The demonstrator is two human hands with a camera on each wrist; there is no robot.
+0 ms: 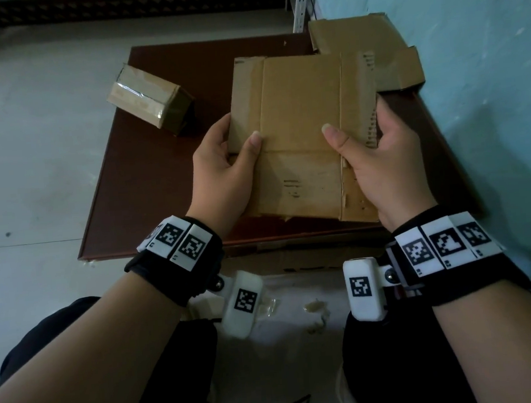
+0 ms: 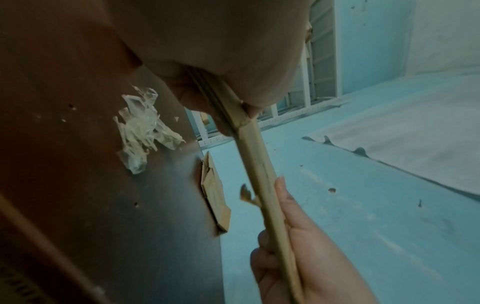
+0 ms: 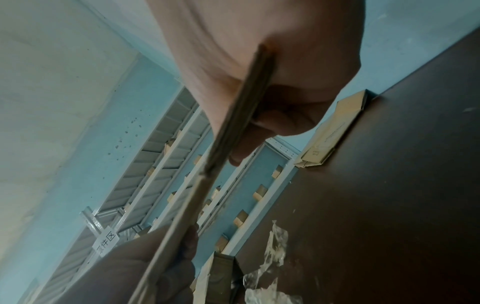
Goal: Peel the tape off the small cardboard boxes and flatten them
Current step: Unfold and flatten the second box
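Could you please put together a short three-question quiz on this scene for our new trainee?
1. True or false: both hands hold the flattened box.
2. Which box is still taped? A) the box on the table's far left B) the one being held
3. Fill in: the peeled tape lies on the ____.

Key: 1 true: left hand and right hand pinch its edges. 2 A. 3 table.

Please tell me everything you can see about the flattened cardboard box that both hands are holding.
The flattened box is plain brown corrugated cardboard, creased into panels, with a torn, ragged right edge and faint dark print near its bottom. It is held above the dark brown table. The left hand and right hand grip its sides, thumbs on top.
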